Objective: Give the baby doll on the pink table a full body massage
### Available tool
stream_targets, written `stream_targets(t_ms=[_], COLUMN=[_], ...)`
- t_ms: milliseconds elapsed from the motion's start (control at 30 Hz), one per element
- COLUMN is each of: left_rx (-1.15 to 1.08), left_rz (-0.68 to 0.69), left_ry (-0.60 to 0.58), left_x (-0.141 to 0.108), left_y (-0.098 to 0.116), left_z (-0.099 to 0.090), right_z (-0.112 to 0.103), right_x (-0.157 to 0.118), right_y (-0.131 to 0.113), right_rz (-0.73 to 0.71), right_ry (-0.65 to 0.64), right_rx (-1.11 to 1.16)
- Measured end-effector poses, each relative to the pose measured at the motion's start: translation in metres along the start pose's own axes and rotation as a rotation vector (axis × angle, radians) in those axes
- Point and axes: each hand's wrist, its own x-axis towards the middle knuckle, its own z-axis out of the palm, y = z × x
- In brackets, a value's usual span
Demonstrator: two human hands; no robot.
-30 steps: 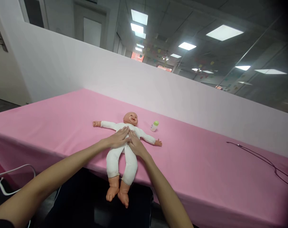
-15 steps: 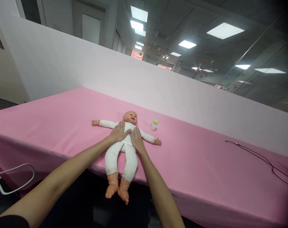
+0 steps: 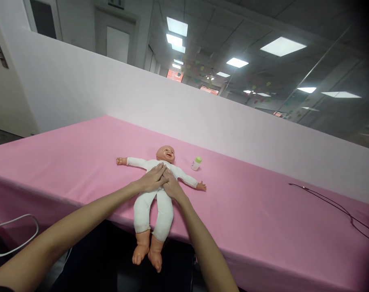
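Observation:
A baby doll (image 3: 164, 213) with a white cloth body lies on its back, arms spread and feet hanging past the near edge of the pink-covered table (image 3: 251, 211). My left hand (image 3: 152, 178) rests flat on the doll's chest, its fingers stretched toward the neck. Against it lies my right hand (image 3: 171, 185), also flat on the chest, the two hands meeting at the middle. Neither hand grips anything. Beyond the doll's arm on the right stands a small white bottle with a green cap (image 3: 196, 163).
A thin black cable (image 3: 330, 201) runs over the table's right side. Behind the table rises a low white wall (image 3: 202, 117) with glass above it. A white curved frame (image 3: 15, 221) juts in at lower left, and a door handle (image 3: 0, 53) shows at upper left.
Both hands have slid inward from the sides of the doll's chest and now meet at its centre. The view has tilted slightly; the bottle stays where it was.

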Motion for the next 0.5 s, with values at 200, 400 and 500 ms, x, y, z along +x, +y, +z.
stream_targets(t_ms=[200,400,500], left_rx=[0.024,-0.063,-0.055], left_rz=[-0.126,-0.254,-0.256], left_ry=[0.094,0.063,-0.042], left_x=[0.030,0.021,0.006], left_y=[-0.016,-0.038,-0.033], left_z=[0.008,0.003,-0.003], right_z=[0.008,0.000,-0.003], right_x=[0.013,-0.010,-0.024], right_y=[0.022,0.023,0.012], right_rz=[0.217,0.345,0.301], right_ry=[0.185,0.112,-0.016], right_rx=[-0.049,-0.030,-0.016])
